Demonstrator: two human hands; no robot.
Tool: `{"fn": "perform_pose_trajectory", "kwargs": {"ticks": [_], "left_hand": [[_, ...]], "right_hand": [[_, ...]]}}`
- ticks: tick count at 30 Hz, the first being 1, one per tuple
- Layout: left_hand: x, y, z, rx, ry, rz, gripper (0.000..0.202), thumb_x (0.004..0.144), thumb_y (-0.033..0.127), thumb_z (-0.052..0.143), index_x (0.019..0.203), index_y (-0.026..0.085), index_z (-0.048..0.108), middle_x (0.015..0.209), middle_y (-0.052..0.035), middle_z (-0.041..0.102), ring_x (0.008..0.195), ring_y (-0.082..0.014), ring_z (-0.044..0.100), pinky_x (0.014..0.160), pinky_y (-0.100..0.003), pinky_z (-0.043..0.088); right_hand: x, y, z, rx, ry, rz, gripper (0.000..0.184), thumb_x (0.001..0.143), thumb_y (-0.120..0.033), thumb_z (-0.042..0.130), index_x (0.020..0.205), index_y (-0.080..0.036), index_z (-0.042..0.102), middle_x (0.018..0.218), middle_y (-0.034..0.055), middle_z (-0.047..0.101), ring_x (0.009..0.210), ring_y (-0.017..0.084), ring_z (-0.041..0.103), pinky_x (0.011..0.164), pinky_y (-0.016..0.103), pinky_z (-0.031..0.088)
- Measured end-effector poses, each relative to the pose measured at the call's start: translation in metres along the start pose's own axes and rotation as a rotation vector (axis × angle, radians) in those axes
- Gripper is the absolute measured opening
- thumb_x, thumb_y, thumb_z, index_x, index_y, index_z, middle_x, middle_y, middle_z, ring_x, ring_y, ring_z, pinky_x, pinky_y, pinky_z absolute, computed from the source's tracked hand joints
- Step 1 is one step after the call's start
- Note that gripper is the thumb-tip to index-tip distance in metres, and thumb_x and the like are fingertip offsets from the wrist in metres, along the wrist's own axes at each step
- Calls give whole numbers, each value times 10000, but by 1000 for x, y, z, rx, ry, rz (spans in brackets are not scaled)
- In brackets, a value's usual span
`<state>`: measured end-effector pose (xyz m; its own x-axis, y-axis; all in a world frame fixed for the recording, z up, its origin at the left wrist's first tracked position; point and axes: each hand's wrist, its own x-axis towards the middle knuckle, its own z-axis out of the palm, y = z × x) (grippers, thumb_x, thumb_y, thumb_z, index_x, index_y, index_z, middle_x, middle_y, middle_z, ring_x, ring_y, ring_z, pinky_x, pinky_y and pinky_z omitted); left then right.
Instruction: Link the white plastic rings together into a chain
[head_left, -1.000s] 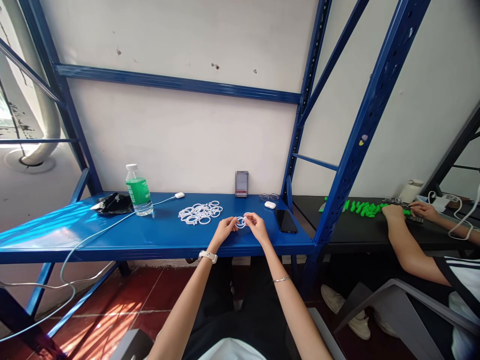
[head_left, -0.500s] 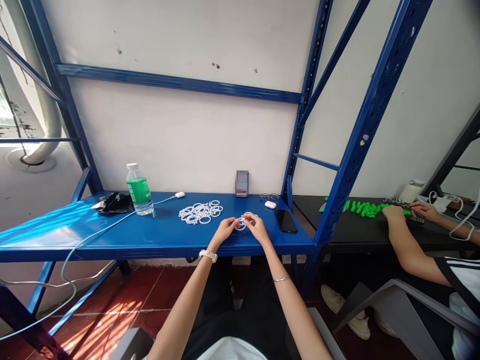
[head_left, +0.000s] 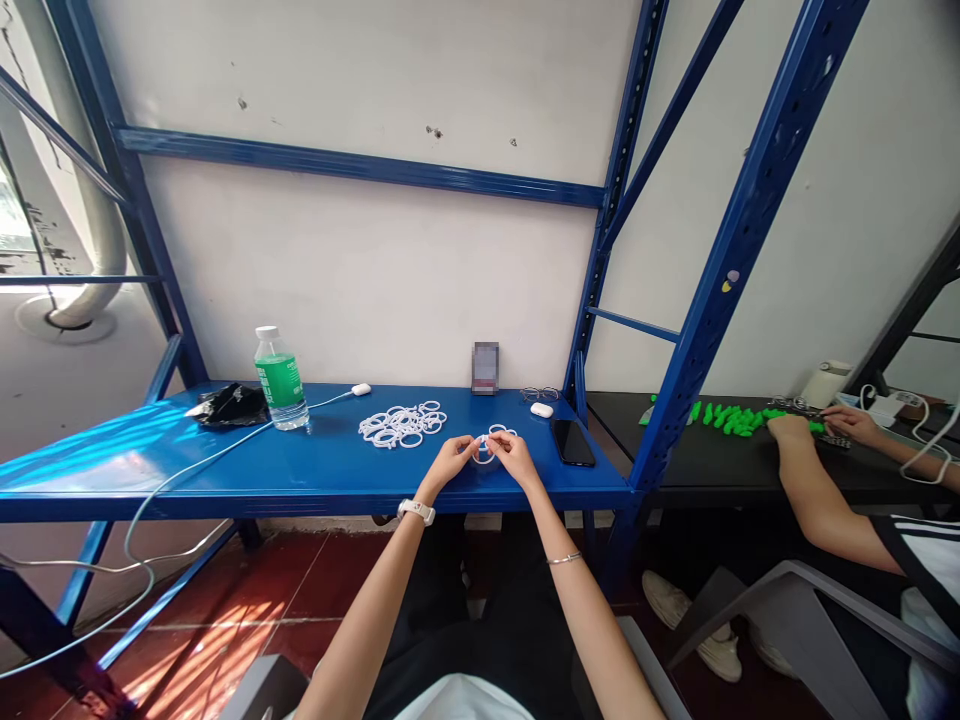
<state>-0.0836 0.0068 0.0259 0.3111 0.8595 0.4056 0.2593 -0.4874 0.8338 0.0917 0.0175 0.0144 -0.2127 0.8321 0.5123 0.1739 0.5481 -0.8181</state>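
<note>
Over the front of the blue shelf [head_left: 225, 470], my left hand [head_left: 448, 462] and my right hand [head_left: 513, 456] meet, both pinching the same small white rings [head_left: 486, 446] between their fingertips. Another white ring or two shows just beyond my right fingers. A loose heap of white rings [head_left: 402, 424] lies on the shelf to the left of my hands. My left wrist carries a white watch, my right a thin bracelet.
A green-labelled water bottle [head_left: 279, 380] and black bag [head_left: 229, 404] stand at left, with a white cable [head_left: 225, 450]. A phone [head_left: 573, 441], earbud case [head_left: 541, 409], glasses [head_left: 537, 393] and small box [head_left: 484, 368] lie right. Another person's arms [head_left: 810, 480] work among green parts [head_left: 731, 417].
My hands have stayed in place; the fingers have shifted slightly on the rings, and the rings now sit a little lower between them.
</note>
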Motion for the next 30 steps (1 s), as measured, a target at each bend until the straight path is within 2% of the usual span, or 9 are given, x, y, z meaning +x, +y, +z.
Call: {"fn": "perform_pose_trajectory", "kwargs": {"ticks": [6,10,14,19,30], "left_hand": [[2,-5,0,-13,1,12,547,823,649,487,678,140,626,641,-18,603,646,-140,526,624,-228,404],[3,-5,1,-63,-16,21,527,806,646,523,705,141,635,700,-33,643,698,-154,570,687,-239,443],[2,-4,2,-142,-32,20,494,781,634,578,771,146,655,760,-52,690,731,-167,614,734,-257,481],[3,-6,2,-175,-42,20,480,778,623,595,772,145,643,716,-43,675,676,-150,603,696,-249,479],[4,-13,1,-144,-44,25,410,815,546,593,786,141,651,661,-19,628,636,-134,567,641,-223,441]], "right_hand": [[1,3,-1,-57,16,-41,394,820,-546,605,961,-200,731,842,66,675,622,152,559,555,259,452],[0,1,-2,-27,16,-52,388,820,-525,611,965,-193,750,822,61,667,543,115,492,497,239,403],[-1,-4,-2,23,-40,-38,419,835,-542,588,1008,-196,748,867,64,676,569,117,540,534,244,455],[-1,-6,-2,23,-39,-42,435,831,-564,588,1005,-199,749,888,75,685,618,144,590,598,274,504],[-1,-1,-2,-25,-30,-44,385,831,-536,596,992,-225,755,884,74,706,610,161,584,600,298,495]]}}
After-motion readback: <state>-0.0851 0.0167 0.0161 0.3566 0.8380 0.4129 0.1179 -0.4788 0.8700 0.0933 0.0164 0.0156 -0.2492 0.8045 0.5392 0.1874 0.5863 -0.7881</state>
